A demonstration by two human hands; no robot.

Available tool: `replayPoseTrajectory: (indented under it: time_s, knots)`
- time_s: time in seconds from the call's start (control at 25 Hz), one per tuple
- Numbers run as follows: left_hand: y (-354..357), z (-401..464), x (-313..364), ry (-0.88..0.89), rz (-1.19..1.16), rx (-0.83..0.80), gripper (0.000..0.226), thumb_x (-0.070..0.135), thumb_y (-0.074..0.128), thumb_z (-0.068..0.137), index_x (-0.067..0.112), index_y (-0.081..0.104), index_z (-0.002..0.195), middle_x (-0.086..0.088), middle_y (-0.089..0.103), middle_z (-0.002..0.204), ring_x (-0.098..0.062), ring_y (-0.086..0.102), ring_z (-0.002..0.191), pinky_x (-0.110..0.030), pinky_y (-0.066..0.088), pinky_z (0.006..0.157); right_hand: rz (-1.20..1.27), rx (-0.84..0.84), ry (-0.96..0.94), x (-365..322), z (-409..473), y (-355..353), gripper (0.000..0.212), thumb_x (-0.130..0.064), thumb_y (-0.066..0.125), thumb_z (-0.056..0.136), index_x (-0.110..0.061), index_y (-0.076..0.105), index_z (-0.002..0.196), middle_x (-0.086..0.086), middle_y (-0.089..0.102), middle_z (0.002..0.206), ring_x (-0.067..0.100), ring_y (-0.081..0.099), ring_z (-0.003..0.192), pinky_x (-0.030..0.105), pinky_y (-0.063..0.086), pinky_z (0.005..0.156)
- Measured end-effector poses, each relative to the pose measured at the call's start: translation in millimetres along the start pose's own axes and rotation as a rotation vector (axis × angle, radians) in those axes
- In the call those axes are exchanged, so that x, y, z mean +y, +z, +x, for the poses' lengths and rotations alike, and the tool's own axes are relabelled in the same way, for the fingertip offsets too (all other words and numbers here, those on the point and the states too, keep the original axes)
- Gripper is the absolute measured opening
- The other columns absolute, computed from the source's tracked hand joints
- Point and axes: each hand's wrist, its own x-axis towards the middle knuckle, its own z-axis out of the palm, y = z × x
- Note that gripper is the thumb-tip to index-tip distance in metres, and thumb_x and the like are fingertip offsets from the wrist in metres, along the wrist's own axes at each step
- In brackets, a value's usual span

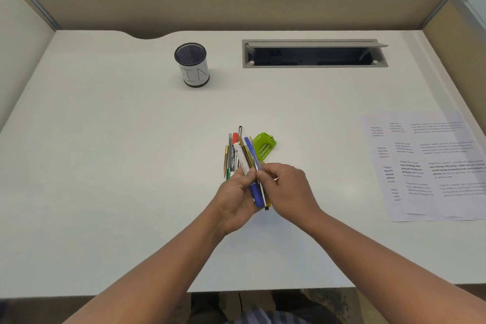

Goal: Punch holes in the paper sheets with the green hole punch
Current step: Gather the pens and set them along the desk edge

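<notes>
Green plastic hole punch [265, 146] sits untouched behind a bundle of pens and pencils [246, 163], which is clutched by the left hand [235, 198] and pinched by the right hand [285, 189]. A loose grip and they'd get scattered over the white tabletop [105, 166]. Printed paper sheets [431, 166] are left well off to the right.

Even, soft light from above fills the cubicle, bright across the white desk [105, 166] without harsh glare. Shadows are faint, a pale smudge beside the pen cup [192, 64]. The wide lens bows the partition edges outward. Print on the paper sheets [431, 166] smears unreadable near the right edge.

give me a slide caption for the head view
Both hands, left and right, gather a bundle of pens beside the green hole punch; paper sheets wait untouched.
</notes>
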Motion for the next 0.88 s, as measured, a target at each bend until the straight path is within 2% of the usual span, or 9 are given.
replayPoseTrajectory:
  time_s: [0.16,0.28,0.36,0.44,0.52,0.64,0.72,0.8,0.88]
  knots:
    - [5.2,-5.3,6.3,-0.018,-0.056,0.013,0.038,0.028,0.054,0.103,0.013,0.055,0.137,-0.009,0.073,0.108,-0.022,0.072,0.094,-0.039,0.062,0.075,-0.134,-0.052,-0.134,-1.0,-11.1,16.2,0.025,-0.025,0.044,0.101,-0.019,0.068,0.106,0.003,0.066,0.094,0.021,0.061,0.082,0.041,0.053,0.068]
    - [8.8,-6.5,4.6,-0.021,-0.037,0.078,0.041,0.025,0.057,0.102,0.011,0.052,0.141,-0.011,0.072,0.12,-0.022,0.072,0.107,-0.035,0.062,0.081,-0.081,-0.085,-0.063,-2.0,-18.7,28.0,0.025,-0.026,0.041,0.103,-0.019,0.061,0.117,0.004,0.058,0.105,0.023,0.06,0.093,0.045,0.054,0.078]
    - [9.8,-9.1,2.4,-0.017,-0.037,0.087,0.04,0.028,0.058,0.102,0.012,0.055,0.139,-0.015,0.071,0.126,-0.024,0.069,0.116,-0.035,0.06,0.088,0.001,-0.142,0.034,-5.1,-18.4,30.4,0.027,-0.03,0.041,0.103,-0.024,0.052,0.128,0.0,0.054,0.111,0.019,0.059,0.102,0.041,0.054,0.086]
    - [8.9,-11.5,-1.2,0.009,0.019,0.086,0.037,0.032,0.059,0.1,0.019,0.06,0.135,-0.007,0.076,0.112,-0.018,0.072,0.106,-0.033,0.06,0.086,0.158,-0.249,0.146,-8.0,-15.8,28.1,0.036,-0.031,0.043,0.103,-0.026,0.041,0.139,-0.003,0.056,0.126,0.015,0.059,0.114,0.035,0.054,0.092]
    - [7.8,-13.3,-4.8,0.024,0.156,0.088,0.029,0.036,0.056,0.101,0.029,0.06,0.13,0.002,0.078,0.101,-0.013,0.073,0.096,-0.034,0.058,0.083,0.262,-0.369,0.226,-8.3,-13.6,24.5,0.046,-0.028,0.043,0.103,-0.029,0.029,0.148,-0.006,0.055,0.135,0.012,0.059,0.113,0.024,0.054,0.081]
    - [3.4,-13.6,-5.8,0.041,0.438,0.085,0.029,0.043,0.049,0.104,0.041,0.052,0.132,0.008,0.075,0.113,-0.011,0.069,0.108,-0.04,0.054,0.095,0.24,-0.429,0.243,-5.2,-11.3,19.7,0.041,-0.026,0.045,0.101,-0.031,0.035,0.141,-0.009,0.059,0.112,-0.001,0.055,0.081,0.009,0.042,0.055]
    - [-0.6,-14.4,2.9,0.024,0.673,-0.003,0.033,0.05,0.046,0.102,0.044,0.05,0.134,0.013,0.069,0.123,-0.006,0.063,0.116,-0.037,0.049,0.102,0.196,-0.37,0.254,0.7,-9.4,18.9,0.024,-0.03,0.048,0.097,-0.029,0.049,0.121,-0.013,0.06,0.094,-0.002,0.054,0.067,0.014,0.041,0.054]
    - [-3.4,-12.5,14.5,0.021,0.845,-0.051,0.027,0.05,0.05,0.092,0.045,0.064,0.115,0.017,0.071,0.11,0.0,0.064,0.104,-0.028,0.048,0.089,0.211,-0.309,0.312,7.8,-8.3,17.2,0.009,-0.033,0.049,0.091,-0.028,0.051,0.099,-0.011,0.056,0.08,0.006,0.047,0.059,0.021,0.037,0.053]
    - [-8.0,-2.4,25.4,0.194,0.969,0.137,0.028,0.04,0.051,0.081,0.032,0.067,0.102,0.008,0.069,0.097,-0.01,0.063,0.086,-0.027,0.048,0.074,0.287,-0.261,0.4,13.2,-7.6,15.8,0.006,-0.032,0.048,0.087,-0.027,0.048,0.09,-0.005,0.048,0.075,0.012,0.037,0.056,0.026,0.033,0.048]
